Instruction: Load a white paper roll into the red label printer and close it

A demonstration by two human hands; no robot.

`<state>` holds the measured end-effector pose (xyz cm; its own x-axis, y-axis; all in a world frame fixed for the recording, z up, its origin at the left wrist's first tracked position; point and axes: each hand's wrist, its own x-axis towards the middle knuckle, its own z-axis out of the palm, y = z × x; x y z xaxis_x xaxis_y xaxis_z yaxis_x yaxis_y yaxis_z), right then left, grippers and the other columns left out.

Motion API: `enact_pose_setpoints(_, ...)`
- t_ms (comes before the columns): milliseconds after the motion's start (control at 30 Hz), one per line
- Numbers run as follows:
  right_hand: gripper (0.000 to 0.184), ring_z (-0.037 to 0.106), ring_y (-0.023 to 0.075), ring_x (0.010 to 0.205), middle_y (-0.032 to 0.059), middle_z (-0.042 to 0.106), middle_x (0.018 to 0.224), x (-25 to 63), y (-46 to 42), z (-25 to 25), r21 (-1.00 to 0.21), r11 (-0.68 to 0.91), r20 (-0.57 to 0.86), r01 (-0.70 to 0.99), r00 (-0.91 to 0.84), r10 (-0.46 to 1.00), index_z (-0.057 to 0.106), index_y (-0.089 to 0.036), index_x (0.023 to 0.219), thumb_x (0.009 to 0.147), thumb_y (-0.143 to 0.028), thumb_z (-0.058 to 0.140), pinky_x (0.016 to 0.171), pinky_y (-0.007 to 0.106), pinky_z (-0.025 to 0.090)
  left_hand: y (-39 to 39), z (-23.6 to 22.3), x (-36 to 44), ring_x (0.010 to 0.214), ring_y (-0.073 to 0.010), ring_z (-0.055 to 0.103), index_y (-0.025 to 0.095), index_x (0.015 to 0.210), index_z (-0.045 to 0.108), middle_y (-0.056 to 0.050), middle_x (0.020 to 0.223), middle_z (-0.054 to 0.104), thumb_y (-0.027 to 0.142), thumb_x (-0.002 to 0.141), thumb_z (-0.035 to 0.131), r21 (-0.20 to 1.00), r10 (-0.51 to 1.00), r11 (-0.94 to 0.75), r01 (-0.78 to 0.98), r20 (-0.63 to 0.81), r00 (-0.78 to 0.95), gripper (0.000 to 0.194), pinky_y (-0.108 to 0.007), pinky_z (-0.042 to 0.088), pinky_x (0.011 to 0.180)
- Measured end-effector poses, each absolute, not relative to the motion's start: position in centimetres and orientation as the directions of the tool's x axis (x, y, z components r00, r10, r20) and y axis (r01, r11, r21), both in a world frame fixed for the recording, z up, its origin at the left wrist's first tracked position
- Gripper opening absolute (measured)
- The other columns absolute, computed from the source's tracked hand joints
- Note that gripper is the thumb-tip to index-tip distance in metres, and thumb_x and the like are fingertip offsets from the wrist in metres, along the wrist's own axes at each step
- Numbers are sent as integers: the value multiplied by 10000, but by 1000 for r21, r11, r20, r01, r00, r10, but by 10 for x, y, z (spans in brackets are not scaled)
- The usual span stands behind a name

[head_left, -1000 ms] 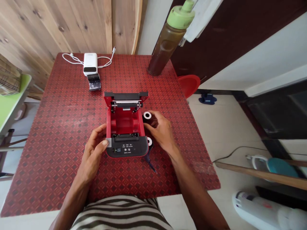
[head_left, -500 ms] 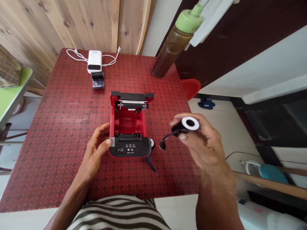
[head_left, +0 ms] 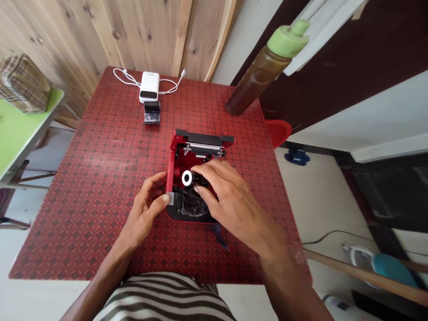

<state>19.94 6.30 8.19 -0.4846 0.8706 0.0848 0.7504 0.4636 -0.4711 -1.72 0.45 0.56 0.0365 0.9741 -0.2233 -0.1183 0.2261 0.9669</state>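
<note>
right hand: fingers clamped on black roll | left hand: fingers gripping red printer | advice: hold roll level, strip below right fingertips untwisted

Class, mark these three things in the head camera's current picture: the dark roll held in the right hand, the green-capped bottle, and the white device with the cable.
Dark roll [head_left: 198, 179]: head view, on its dark side.
Green-capped bottle [head_left: 261, 73]: head view, on its brown body.
White device [head_left: 150, 83]: head view, on its white face.
</note>
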Motion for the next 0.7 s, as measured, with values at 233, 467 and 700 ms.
enact_pose_setpoints(233, 261, 738, 374, 1227, 166, 833, 1282, 180, 77, 71, -247, 458, -62, 854, -485, 872, 761, -189, 1189, 1042, -38, 607, 1039, 530, 547, 3, 4, -17, 1389, -348, 703, 263, 1508, 667, -135, 1583, 706, 542, 1023, 762, 962, 971, 237, -134, -234, 40, 568, -543, 550, 1202)
enact_pose_setpoints(467, 261, 791, 325, 1002, 150, 855, 1046, 170, 95, 60, -157, 500, -87, 852, -516, 852, 782, -182, 1036, 969, 16, 627, 902, 446, 570, 4, 5, -17, 1399, -357, 694, 270, 1500, 672, -132, 1575, 707, 544, 1024, 762, 960, 970, 244, -138, -241, 41, 557, -555, 536, 1217)
enact_pose_setpoints(700, 257, 785, 309, 914, 145, 839, 943, 170, 98, 47, -137, 510, -64, 849, -521, 851, 781, -193, 908, 933, 9, 624, 897, 453, 584, 4, 6, -17, 1392, -349, 700, 276, 1505, 670, -130, 1577, 710, 538, 1024, 759, 961, 970, 243, -130, -240, 41, 555, -558, 548, 1211)
